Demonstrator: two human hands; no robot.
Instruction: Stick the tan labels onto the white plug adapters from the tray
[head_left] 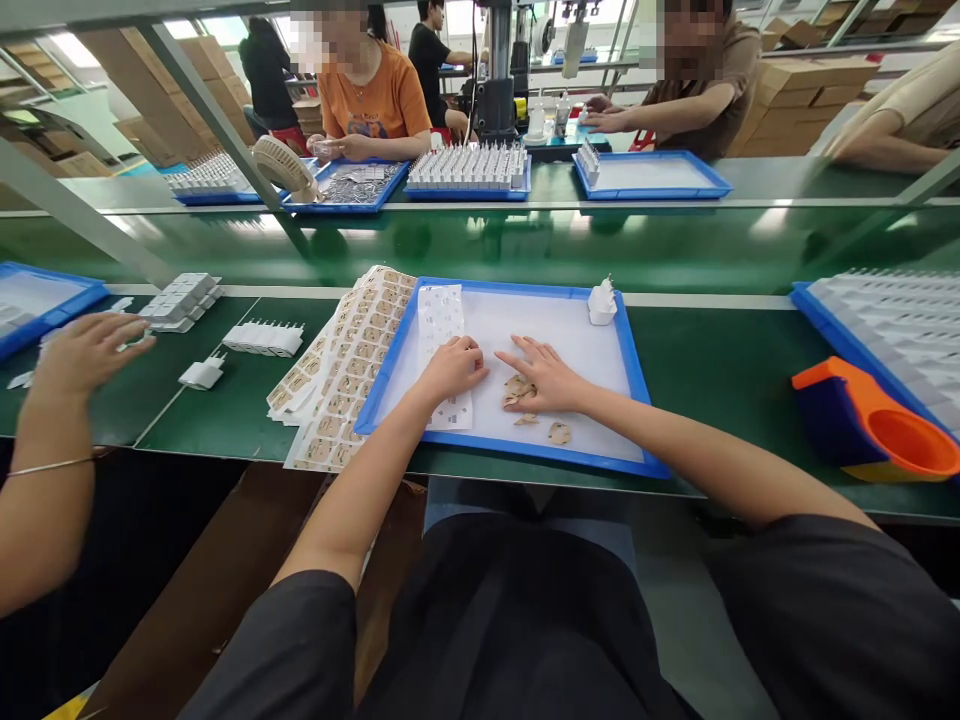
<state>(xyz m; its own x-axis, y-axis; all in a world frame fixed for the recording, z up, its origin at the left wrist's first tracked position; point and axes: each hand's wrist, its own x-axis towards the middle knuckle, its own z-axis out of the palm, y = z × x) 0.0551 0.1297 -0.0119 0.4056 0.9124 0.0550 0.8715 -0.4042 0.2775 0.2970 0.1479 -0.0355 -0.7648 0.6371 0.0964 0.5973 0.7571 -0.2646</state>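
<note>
My left hand (453, 368) rests over a narrow white label sheet (441, 310) on the left of a blue-rimmed tray (517, 447). Its fingers are curled together, and whatever they may hold is hidden. To its right, my right hand (553, 380) is spread open above a small pile of tan cut-out pieces (517, 392), touching or just over them. A loose tan piece (559, 433) lies nearer the front rim. In the tray's far right corner stands a white plug adapter (601, 302).
Printed sticker sheets (352, 370) are stacked left of the tray. White adapters (264, 338) and a co-worker's hand (90, 350) are farther left. At right are an orange-and-blue tape dispenser (874, 420) and a tray of white parts (892, 330). People work across the green conveyor (525, 245).
</note>
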